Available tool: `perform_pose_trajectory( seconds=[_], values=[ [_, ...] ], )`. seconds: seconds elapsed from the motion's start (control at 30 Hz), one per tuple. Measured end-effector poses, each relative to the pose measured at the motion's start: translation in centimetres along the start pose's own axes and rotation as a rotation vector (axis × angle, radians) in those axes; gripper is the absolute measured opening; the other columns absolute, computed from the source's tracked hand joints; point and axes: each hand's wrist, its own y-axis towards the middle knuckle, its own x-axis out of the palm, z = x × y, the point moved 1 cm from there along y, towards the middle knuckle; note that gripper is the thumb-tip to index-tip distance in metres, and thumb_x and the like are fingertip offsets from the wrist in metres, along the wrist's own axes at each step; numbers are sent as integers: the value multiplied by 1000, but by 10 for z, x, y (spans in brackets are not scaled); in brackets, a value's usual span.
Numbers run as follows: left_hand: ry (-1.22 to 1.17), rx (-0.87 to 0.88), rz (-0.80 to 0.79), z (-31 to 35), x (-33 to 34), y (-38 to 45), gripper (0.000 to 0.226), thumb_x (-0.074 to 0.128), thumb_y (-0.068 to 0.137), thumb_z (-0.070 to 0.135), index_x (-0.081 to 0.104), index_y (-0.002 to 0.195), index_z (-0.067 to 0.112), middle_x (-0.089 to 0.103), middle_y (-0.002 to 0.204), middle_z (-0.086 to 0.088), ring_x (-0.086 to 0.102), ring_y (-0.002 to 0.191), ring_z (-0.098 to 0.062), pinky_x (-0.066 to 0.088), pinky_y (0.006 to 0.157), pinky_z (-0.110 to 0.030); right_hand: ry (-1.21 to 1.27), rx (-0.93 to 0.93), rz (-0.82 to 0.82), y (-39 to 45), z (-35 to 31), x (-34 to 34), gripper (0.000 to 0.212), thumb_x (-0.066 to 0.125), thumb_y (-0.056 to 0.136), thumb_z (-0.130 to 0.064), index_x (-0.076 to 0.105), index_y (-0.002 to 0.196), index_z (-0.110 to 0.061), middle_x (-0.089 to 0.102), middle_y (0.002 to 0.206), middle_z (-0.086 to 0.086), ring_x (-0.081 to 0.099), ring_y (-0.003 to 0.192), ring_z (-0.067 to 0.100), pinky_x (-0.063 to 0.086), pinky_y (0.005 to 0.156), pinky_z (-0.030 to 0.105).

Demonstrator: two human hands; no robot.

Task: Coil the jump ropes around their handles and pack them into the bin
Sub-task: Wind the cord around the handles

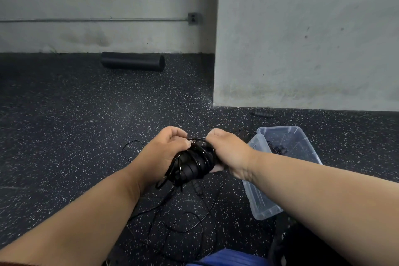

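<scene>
1. We are holding a half-wound jump rope (194, 163) between both hands, above the speckled floor (75, 136) and just left of the clear bin (302, 136).
2. Our left hand (164, 149) is wrapped around the near end of the bundle, fingers curled over the handles, with thumb and fingertips pinching a strand at the top.
3. Our right hand (228, 153) is gripping the far end of the same bundle, fingers closed around the coils so they do not spring loose.
4. To do this step well, we judge that we should be keeping the cord taut while laying each turn beside the previous one, and pressing a thumb on the last turn before reaching for more.
5. The loose cord (185, 220) is trailing from the bundle down to the floor in open loops beneath our forearms; feeding it in slowly should stop it kinking or snagging.
6. The bin is lying well within reach on the right, its lid (259, 196) propped against its near side, and something dark, probably a rope already packed, is showing inside.
</scene>
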Motion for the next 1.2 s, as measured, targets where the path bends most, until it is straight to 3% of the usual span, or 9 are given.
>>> perform_pose_trajectory(
  seconds=[0.13,0.27,0.37,0.47,0.63,0.83,0.93,1.03,1.2],
  values=[
    [-365,-29,100,-8,2,3,28,66,91,21,61,114,7,67,103,-18,61,91,-31,54,77,-44,19,-26,81,4,5,1,4,47,101,-14,49,97,-14,56,80,6,59,50,8,52,48,30],
    [-569,3,260,-19,13,0,27,55,101,27,63,115,5,72,110,-16,68,94,-32,62,74,-43,20,-39,159,8,9,1,5,47,100,-17,49,96,-16,58,85,8,61,57,13,57,55,34],
    [-514,78,368,-26,24,-4,31,54,105,35,62,122,10,71,116,-17,65,101,-28,56,99,-50,46,-39,207,11,8,-1,5,46,99,-20,48,95,-16,58,88,11,61,65,23,60,62,45],
    [-304,144,402,-35,35,-9,32,45,110,46,52,132,24,69,124,-13,64,109,-23,52,107,-48,53,-77,242,11,5,-2,7,42,100,-20,44,94,-16,54,79,11,51,45,19,41,44,27],
    [-204,140,349,-49,45,-16,99,39,79,94,21,161,42,50,155,2,48,143,-13,36,123,-46,71,-63,291,12,9,1,7,43,98,-19,48,96,-16,57,84,11,54,53,19,45,45,27],
    [-463,35,416,-51,41,-8,63,43,106,57,43,159,23,53,155,-5,55,137,-21,50,110,-40,95,-80,295,12,9,1,8,41,100,-16,48,98,-14,58,89,14,57,58,22,52,47,30],
    [-377,83,344,-46,45,-11,55,39,113,38,21,165,38,52,153,-6,55,136,-22,46,116,-46,77,-71,281,12,12,2,11,38,100,-15,49,98,-12,61,95,15,68,78,34,65,67,50],
    [-176,163,266,-47,45,-13,65,44,105,59,8,160,57,49,157,0,53,140,-17,39,121,-43,-47,-113,286,11,12,-1,16,33,99,-15,48,94,-12,59,91,16,60,66,31,53,50,33],
    [77,241,266,-33,34,-11,67,45,106,48,12,163,38,54,146,11,54,133,-6,39,111,-22,-114,-117,256,10,7,-6,20,25,103,-10,44,96,-11,56,76,18,52,51,23,42,40,25]
  ],
)
